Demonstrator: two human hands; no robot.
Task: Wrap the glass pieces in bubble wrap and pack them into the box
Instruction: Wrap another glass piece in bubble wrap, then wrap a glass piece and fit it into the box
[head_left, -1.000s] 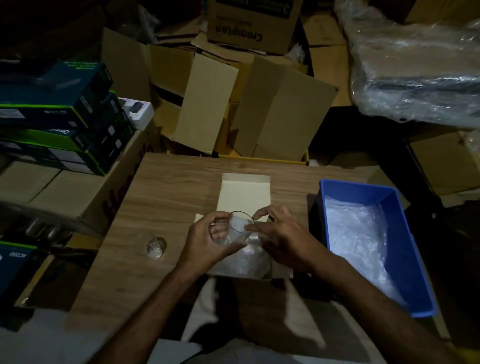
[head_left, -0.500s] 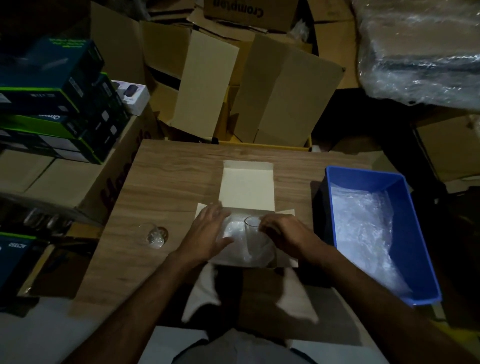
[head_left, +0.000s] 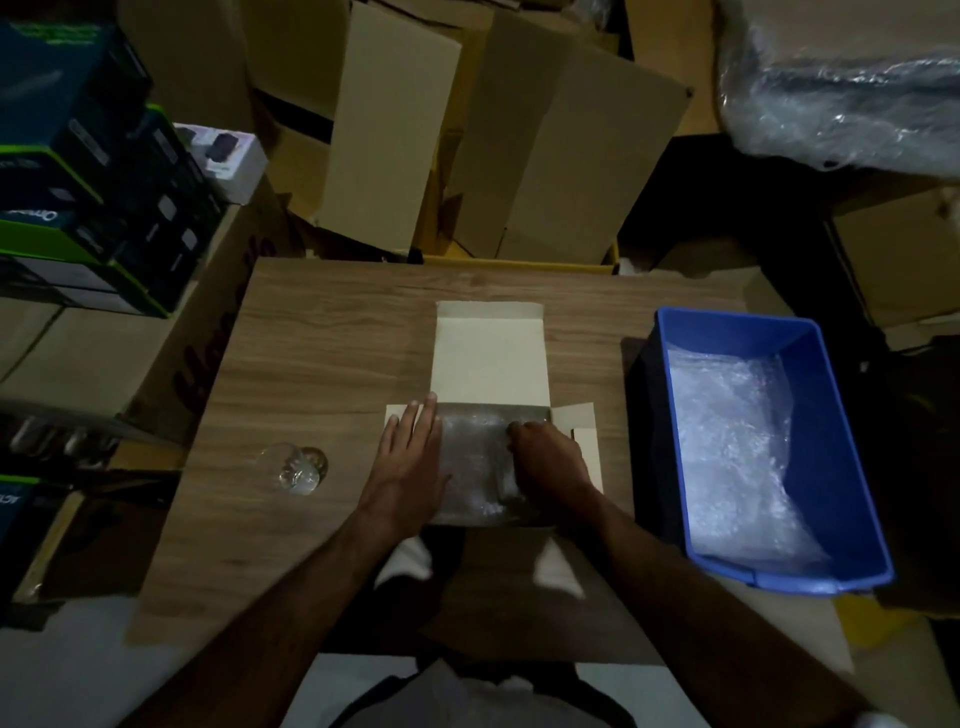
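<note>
step: seating wrapped glass (head_left: 496, 467) in box (head_left: 488, 358), tabletop (head_left: 332, 332) centre | left hand (head_left: 410, 457) flat, released, steadying at 9 o'clock | right hand (head_left: 550, 462) grip curled, contents unclear | advice: press gently, keep box steady | bare glass (head_left: 298, 467) waits farther at 9 o'clock

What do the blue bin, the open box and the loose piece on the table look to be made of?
Blue bin: likely moulded plastic, smooth even walls. Open box: thin pale cardboard, matte, with creased flaps. Loose piece: clear glass by its see-through body and bright glints, though clear plastic can't be ruled out.
</note>
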